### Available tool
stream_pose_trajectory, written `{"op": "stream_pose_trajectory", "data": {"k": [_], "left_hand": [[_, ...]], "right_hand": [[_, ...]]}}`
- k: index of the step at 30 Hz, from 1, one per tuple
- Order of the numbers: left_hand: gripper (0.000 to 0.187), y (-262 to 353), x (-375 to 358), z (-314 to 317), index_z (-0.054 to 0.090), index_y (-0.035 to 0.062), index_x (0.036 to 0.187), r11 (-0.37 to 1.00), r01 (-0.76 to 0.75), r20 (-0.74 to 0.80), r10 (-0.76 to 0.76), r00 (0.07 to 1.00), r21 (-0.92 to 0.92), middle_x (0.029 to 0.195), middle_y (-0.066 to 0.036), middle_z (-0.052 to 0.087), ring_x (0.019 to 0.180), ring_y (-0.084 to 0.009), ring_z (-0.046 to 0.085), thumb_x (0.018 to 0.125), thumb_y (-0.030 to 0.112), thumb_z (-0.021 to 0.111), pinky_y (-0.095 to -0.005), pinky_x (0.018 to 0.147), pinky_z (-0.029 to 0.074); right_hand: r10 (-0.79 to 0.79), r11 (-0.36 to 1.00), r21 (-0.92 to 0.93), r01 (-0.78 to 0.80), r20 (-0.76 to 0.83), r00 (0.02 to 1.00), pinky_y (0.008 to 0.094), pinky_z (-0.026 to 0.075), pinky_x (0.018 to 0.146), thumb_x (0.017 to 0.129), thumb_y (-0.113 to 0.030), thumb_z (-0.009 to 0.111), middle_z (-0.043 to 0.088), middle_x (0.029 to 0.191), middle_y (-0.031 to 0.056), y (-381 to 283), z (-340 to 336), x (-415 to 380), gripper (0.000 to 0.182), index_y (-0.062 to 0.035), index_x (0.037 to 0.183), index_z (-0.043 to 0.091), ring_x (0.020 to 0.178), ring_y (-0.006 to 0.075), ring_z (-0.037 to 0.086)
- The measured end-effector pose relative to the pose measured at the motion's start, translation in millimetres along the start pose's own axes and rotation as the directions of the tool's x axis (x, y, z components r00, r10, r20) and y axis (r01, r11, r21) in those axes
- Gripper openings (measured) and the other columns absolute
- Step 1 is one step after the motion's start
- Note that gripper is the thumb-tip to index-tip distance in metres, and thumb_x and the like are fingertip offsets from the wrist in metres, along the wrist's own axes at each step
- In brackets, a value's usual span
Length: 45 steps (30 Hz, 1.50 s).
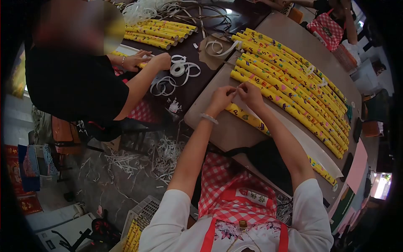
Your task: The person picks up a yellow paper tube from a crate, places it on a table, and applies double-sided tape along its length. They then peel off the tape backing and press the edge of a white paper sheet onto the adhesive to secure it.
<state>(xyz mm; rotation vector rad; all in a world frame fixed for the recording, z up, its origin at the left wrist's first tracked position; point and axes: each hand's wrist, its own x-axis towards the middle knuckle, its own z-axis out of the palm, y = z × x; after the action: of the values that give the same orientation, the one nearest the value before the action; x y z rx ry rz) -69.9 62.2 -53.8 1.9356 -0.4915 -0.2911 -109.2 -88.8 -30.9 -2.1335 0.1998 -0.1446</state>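
My left hand (222, 97) and my right hand (250, 95) meet fingertip to fingertip above the near edge of the table. Both are closed in a pinch; whatever is between the fingers is too small to make out. Just below them lies a single yellow printed tube (248, 119), its middle hidden by my right forearm and its other end showing at the lower right. Along it runs a pale translucent sheet (312, 145). Close beyond my right hand is a row of several yellow printed tubes (289, 86) lying side by side.
On the left, a co-worker in a black top (77, 82) works at the dark table (199, 82), beside white tape coils (178, 69) and more yellow tubes (157, 31). White strip scraps (168, 153) litter the floor. A crate (145, 212) stands near my left side.
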Motion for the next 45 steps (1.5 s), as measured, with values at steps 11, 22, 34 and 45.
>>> {"op": "stream_pose_trajectory", "data": {"k": [11,22,34,45], "left_hand": [[0.021,5,-3,-2,0.064,0.0011,0.106,0.991,0.103,0.064,-0.098,0.993,-0.081,0.085,-0.007,0.067,0.074,-0.0136,0.063,0.088,0.012,0.061,-0.0289,0.065,0.049],[0.023,5,-2,-2,0.063,-0.0007,0.107,0.989,0.085,0.057,-0.078,0.995,-0.123,0.091,-0.007,0.068,0.079,-0.012,0.064,0.087,0.012,0.062,-0.0275,0.068,0.05],[0.026,0,-1,-5,0.063,-0.0009,0.109,1.0,-0.003,0.058,0.003,0.998,0.003,0.091,-0.006,0.067,0.079,-0.0119,0.063,0.089,0.016,0.06,-0.0276,0.069,0.049],[0.024,-19,10,-6,0.061,-0.0037,0.108,0.983,0.102,0.15,-0.079,0.985,-0.15,0.095,-0.009,0.065,0.084,-0.0131,0.062,0.091,0.011,0.058,-0.0262,0.073,0.05]], "right_hand": [[-0.073,0.993,-0.097,0.073,-0.002,0.997,0.0391,0.049,0.067,0.079,-0.012,0.062,0.064,0.078,0.0179,-11,-1,-1,0.015,0.0028,0.082,0.062,0.073,0.031,0.064],[-0.124,0.983,-0.137,0.12,-0.017,0.992,0.0408,0.046,0.068,0.081,-0.014,0.06,0.059,0.081,0.0174,3,3,0,0.015,0.0012,0.083,0.056,0.076,0.0334,0.059],[-0.094,0.995,-0.038,0.095,0.032,0.995,0.0355,0.047,0.065,0.084,-0.017,0.064,0.062,0.078,0.0131,4,0,-1,0.015,-0.0025,0.086,0.061,0.072,0.026,0.061],[-0.063,0.976,-0.216,0.036,-0.121,0.991,0.0441,0.051,0.07,0.059,-0.028,0.077,0.062,0.079,0.0232,-4,10,-10,0.034,0.0006,0.073,0.064,0.079,0.0401,0.062]]}}
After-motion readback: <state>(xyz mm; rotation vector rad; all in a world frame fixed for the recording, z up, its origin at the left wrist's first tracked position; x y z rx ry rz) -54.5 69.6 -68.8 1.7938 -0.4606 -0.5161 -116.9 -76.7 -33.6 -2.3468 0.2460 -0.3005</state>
